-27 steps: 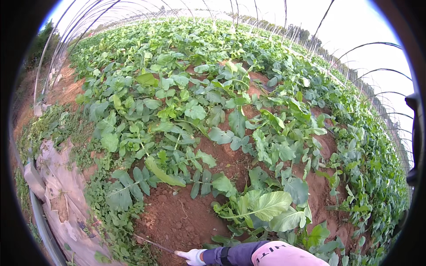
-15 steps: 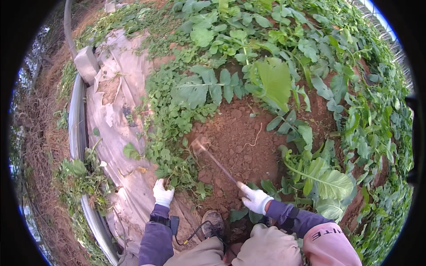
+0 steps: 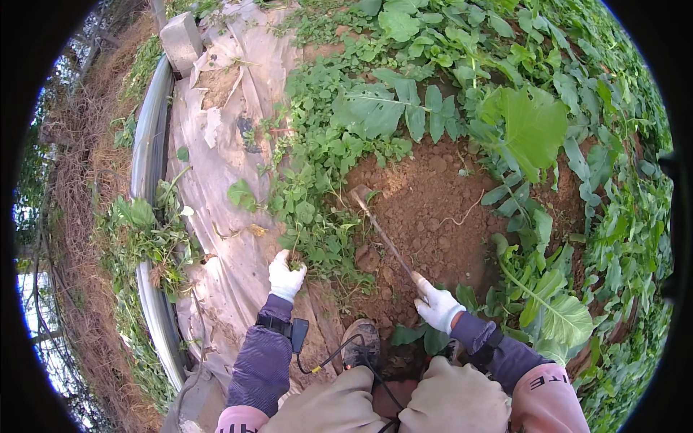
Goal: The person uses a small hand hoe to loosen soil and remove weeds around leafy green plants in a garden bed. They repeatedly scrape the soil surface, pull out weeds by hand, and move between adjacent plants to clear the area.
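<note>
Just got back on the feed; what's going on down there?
A person stands over a patch of loose reddish-brown soil. The white-gloved right hand holds a thin, long-handled tool, its head at the soil near low green weeds. The white-gloved left hand is at the weeds' edge, over a pale crinkled sheet; whether it grips any greenery, I can't tell. Broad-leaved green plants grow beyond and to the right.

I hold a thin hoe (image 3: 389,240) over brown soil (image 3: 447,209).
From my white-gloved right hand (image 3: 437,307), its head (image 3: 359,194) points toward eleven o'clock. My left hand (image 3: 286,278), also gloved, is just beside low green weeds (image 3: 309,209), which spread toward twelve o'clock.
</note>
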{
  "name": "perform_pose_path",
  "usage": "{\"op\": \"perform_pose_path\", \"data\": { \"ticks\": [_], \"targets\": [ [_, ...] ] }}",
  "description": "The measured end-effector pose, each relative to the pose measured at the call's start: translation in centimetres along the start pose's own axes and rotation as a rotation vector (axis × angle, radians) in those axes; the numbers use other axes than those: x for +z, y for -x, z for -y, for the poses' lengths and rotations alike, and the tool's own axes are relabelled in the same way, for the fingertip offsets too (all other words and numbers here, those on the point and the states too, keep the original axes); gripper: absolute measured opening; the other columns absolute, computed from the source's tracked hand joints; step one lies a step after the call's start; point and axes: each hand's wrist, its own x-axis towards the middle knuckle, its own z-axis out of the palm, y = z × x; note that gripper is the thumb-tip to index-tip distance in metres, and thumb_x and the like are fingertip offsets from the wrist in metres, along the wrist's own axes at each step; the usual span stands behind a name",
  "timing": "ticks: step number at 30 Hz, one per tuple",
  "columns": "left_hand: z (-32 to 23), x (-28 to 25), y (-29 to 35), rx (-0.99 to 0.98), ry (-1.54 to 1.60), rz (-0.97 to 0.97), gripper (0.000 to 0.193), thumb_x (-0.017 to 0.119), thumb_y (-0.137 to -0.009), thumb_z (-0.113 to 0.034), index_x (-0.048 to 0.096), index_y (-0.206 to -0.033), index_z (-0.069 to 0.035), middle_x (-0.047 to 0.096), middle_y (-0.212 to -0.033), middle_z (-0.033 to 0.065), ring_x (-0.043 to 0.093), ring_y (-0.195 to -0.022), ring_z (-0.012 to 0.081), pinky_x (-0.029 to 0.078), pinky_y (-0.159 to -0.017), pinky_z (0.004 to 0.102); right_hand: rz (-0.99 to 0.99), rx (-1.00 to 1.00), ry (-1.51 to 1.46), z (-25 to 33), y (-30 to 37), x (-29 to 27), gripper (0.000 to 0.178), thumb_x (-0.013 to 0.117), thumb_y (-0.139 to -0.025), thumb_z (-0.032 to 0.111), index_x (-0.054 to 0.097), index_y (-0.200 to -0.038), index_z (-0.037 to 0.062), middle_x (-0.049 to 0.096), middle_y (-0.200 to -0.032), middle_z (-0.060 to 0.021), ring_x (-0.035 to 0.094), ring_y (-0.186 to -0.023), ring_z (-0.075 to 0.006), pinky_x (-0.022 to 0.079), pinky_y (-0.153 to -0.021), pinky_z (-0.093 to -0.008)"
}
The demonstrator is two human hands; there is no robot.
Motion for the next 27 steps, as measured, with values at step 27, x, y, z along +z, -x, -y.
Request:
{"op": "perform_pose_path", "data": {
  "ticks": [27],
  "targets": [
    [0.5, -0.3, -1.1, -0.114, 0.233, -0.044, 0.018, 0.060, -0.069, -0.002, 0.057, -0.086, 0.000, 0.057, -0.068, 0.0023, 0.049, -0.060, 0.0088, 0.043, -0.055, 0.0249, 0.385, 0.120, 0.232, 2.5, 5.1, -1.3, 0.066, 0.047, -0.083, 0.019, 0.015, -0.141, 0.0240, 0.062, -0.080, -0.0222, 0.060, -0.074, -0.0395, 0.049, -0.071, -0.0425]
  ]
}}
